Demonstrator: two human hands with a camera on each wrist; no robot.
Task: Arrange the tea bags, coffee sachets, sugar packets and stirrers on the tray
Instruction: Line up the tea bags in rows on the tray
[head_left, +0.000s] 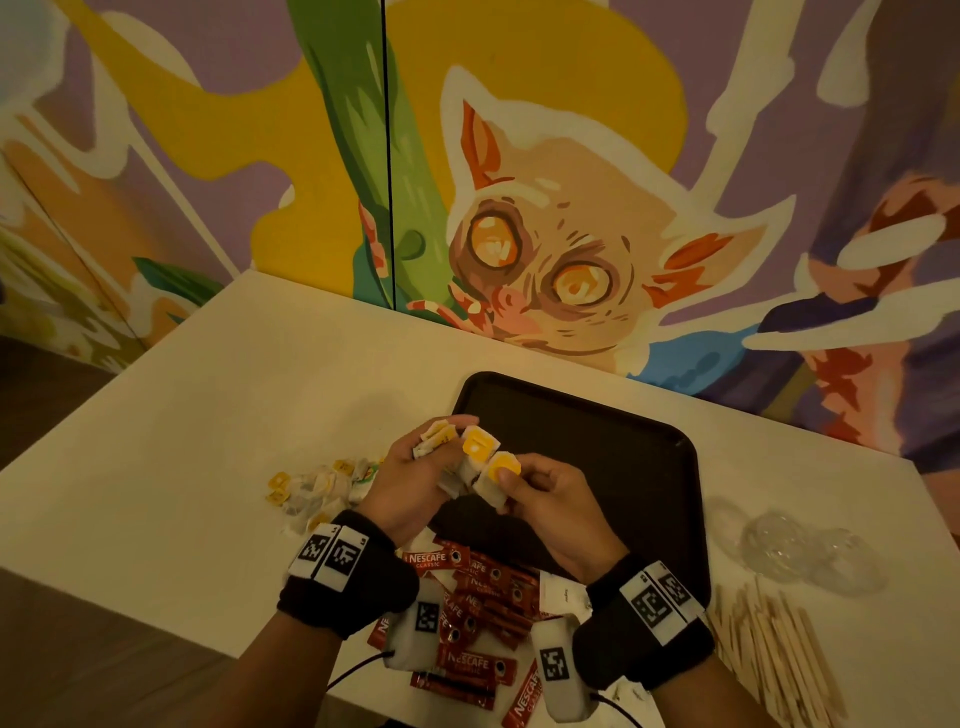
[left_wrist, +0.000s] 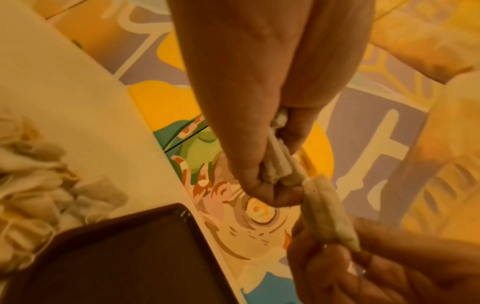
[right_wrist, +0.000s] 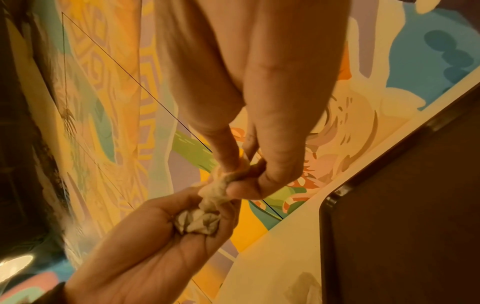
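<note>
Both hands are up over the near-left corner of the tray (head_left: 597, 415), which is bare. Left hand (head_left: 415, 478) fingers curl round a bunch of tea bags (head_left: 470, 457). Right hand (head_left: 550, 499) pinches one yellow-tagged bag (head_left: 501, 475) at the bunch's right edge. Tray floor lies directly below and right of the fingers, so the right hand is nearer for the drop. Rest of the tea bags sit in a pile (head_left: 317, 488) on the counter (head_left: 208, 415), left of the tray.

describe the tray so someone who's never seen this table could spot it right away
Start at the pale table under the big-eyed animal mural. The tray lies near the wall, just beyond both hands. It is the only large dark rounded rectangle; the sachets, tea bags and stirrers around it are small and lighter.
</note>
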